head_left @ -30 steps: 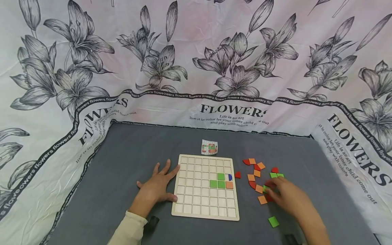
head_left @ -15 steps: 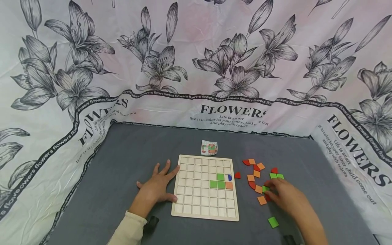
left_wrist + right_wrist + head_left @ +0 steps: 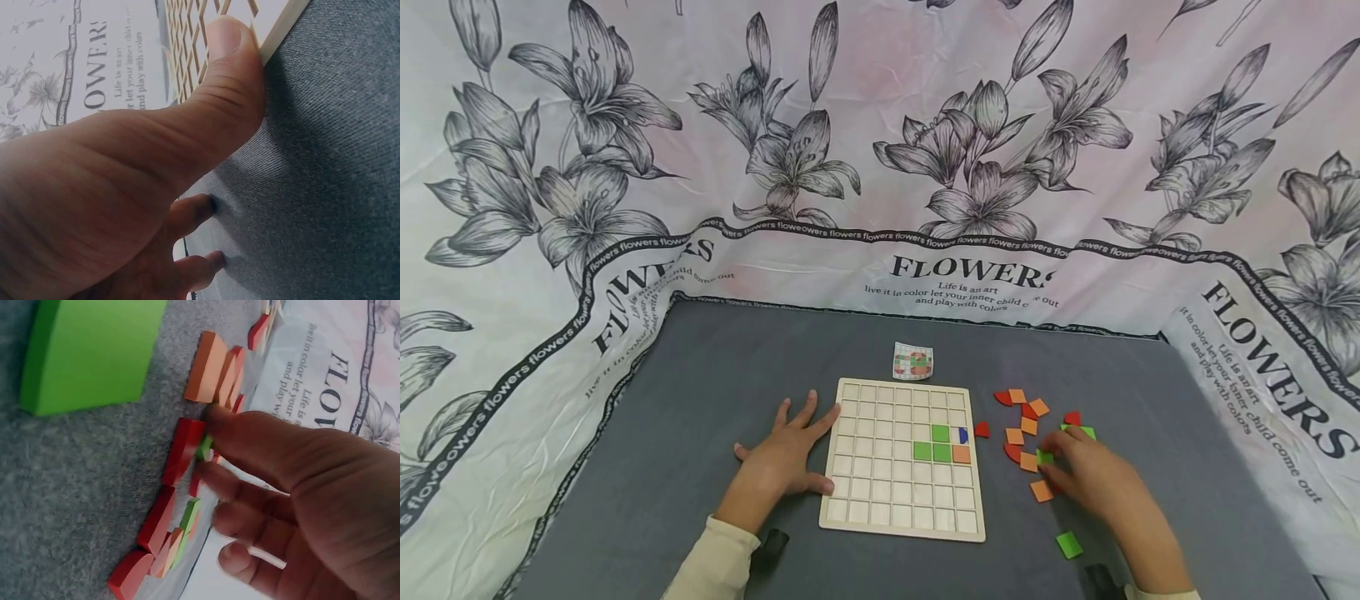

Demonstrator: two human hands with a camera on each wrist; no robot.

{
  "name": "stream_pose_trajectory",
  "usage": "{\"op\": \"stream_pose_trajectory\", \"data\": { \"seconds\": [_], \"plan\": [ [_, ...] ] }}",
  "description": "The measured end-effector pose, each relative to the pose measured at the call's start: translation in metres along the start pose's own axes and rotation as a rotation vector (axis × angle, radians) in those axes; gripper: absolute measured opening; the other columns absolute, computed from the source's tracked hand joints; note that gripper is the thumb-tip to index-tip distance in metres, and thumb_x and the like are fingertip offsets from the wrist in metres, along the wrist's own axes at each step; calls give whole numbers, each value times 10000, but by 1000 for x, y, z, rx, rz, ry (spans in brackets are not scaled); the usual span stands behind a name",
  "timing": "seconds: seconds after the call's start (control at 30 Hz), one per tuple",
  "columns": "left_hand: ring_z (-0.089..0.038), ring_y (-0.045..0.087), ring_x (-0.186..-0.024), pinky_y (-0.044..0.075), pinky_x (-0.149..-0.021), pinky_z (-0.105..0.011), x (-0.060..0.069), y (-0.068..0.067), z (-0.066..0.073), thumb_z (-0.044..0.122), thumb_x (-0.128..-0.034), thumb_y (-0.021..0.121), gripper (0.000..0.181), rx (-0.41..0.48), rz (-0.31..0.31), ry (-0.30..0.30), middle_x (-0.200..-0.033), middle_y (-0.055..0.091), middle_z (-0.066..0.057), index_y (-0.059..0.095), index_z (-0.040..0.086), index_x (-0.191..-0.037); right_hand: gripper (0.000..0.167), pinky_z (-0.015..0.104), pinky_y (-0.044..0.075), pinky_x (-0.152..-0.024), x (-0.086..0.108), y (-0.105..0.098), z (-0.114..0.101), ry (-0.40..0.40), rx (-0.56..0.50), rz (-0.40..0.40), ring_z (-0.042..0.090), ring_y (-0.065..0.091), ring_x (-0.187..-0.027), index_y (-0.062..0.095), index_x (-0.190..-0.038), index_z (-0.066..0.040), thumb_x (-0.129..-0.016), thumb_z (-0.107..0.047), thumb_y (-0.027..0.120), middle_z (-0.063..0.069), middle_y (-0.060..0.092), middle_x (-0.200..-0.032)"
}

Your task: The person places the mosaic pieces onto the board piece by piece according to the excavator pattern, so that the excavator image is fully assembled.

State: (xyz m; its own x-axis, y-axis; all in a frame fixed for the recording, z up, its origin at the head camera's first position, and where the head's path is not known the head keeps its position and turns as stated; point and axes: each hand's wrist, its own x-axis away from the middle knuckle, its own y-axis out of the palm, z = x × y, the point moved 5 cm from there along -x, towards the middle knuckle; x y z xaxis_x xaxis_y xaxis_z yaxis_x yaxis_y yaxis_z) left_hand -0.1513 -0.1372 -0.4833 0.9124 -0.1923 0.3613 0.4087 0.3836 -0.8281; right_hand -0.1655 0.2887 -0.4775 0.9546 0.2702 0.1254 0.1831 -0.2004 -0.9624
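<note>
A wooden grid board (image 3: 880,519) lies on the table, with several green squares (image 3: 941,452), one orange square (image 3: 961,453) and a blue piece (image 3: 963,435) in its right-hand cells. My left hand (image 3: 784,461) rests at the board's left side, fingers spread. In the left wrist view its thumb (image 3: 228,69) presses on the board's edge. To the right of the board, my right hand (image 3: 1093,475) pinches a green square tile (image 3: 1044,457) between thumb and fingers; in the right wrist view only a sliver of this tile (image 3: 204,447) shows. Orange tiles (image 3: 1028,461) and red pieces (image 3: 1012,452) lie beside it.
A small printed pattern card (image 3: 913,361) lies behind the board. A red piece (image 3: 982,429) sits just off the board's right edge. One green tile (image 3: 1069,545) lies apart, nearer the front. A flower-print cloth (image 3: 955,275) borders the grey table (image 3: 737,350).
My right hand has shifted slightly left and away from me with the green tile. The neighbouring orange and red pieces have slid a little left. My left hand has stayed put.
</note>
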Motion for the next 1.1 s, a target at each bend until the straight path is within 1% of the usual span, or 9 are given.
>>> {"op": "stream_pose_trajectory", "data": {
  "seconds": [0.1, 0.23, 0.33, 0.47, 0.57, 0.67, 0.8, 0.93, 1.1],
  "plan": [
    [-426, 49, -1631, 164, -909, -1003, 0, 0, 0, 407, -762, 946, 1114, -2, 0, 1, -1788, 113, -21, 318, 362, -1680, 235, 463, 595, -737, -3, 1, 1, -16, 7, -2, 152, 627, -832, 726, -1066, -105, -910, -238, 839, -1, 603, -1010],
    [-428, 48, -1630, 162, -906, -1004, 1, 1, 1, 404, -764, 945, 1108, 6, -5, 6, -1787, 115, -21, 322, 358, -1680, 229, 395, 544, -675, -8, 1, 2, -20, 16, -26, 102, 546, -766, 701, -1032, -112, -905, -262, 818, -19, 571, -988],
    [-428, 52, -1630, 164, -907, -1003, 1, 1, 2, 397, -762, 947, 1106, 9, -4, 9, -1786, 121, -22, 329, 354, -1678, 247, 362, 504, -640, -11, 0, 1, -13, 9, -41, 104, 523, -743, 679, -1026, -119, -910, -295, 807, -18, 562, -983],
    [-425, 61, -1630, 172, -911, -1001, 1, 1, 1, 401, -756, 950, 1110, 0, 5, 5, -1786, 125, -21, 332, 355, -1677, 288, 363, 509, -660, -16, -4, -8, -17, -5, -36, 109, 537, -769, 679, -1059, -123, -912, -335, 806, -17, 586, -1006],
    [-423, 57, -1631, 170, -911, -1001, 0, 1, 0, 403, -755, 948, 1113, -1, 8, 1, -1786, 122, -19, 328, 362, -1677, 296, 389, 550, -692, -22, -7, -19, -44, -6, -24, 93, 568, -799, 695, -1081, -118, -916, -338, 805, -17, 621, -1046],
    [-427, 55, -1630, 165, -909, -1002, 0, 1, 0, 403, -753, 948, 1115, 0, 8, 1, -1786, 122, -23, 326, 362, -1678, 251, 363, 563, -689, -28, -10, -33, -94, -18, -2, 80, 592, -793, 704, -1065, -109, -929, -298, 799, -10, 638, -1046],
    [-436, 58, -1628, 164, -902, -1004, 0, 1, 0, 402, -752, 948, 1114, 5, 12, 8, -1785, 126, -31, 330, 360, -1677, 199, 269, 521, -625, -35, -13, -52, -187, -21, 49, 67, 570, -751, 710, -1038, -95, -931, -235, 803, -17, 639, -980],
    [-435, 56, -1628, 163, -902, -1005, 1, 1, 0, 395, -755, 951, 1111, 11, 12, 8, -1785, 124, -32, 332, 358, -1677, 179, 229, 489, -588, -42, -15, -74, -282, 1, 84, 40, 536, -715, 717, -1038, -77, -921, -183, 802, -19, 650, -951],
    [-435, 56, -1628, 167, -902, -1004, 0, 1, 0, 397, -761, 948, 1106, 7, 8, 6, -1786, 124, -31, 331, 357, -1678, 235, 214, 468, -561, -48, -15, -101, -324, 42, 77, 15, 498, -652, 735, -1101, -53, -930, -194, 812, 31, 648, -1000]
  ]
}}
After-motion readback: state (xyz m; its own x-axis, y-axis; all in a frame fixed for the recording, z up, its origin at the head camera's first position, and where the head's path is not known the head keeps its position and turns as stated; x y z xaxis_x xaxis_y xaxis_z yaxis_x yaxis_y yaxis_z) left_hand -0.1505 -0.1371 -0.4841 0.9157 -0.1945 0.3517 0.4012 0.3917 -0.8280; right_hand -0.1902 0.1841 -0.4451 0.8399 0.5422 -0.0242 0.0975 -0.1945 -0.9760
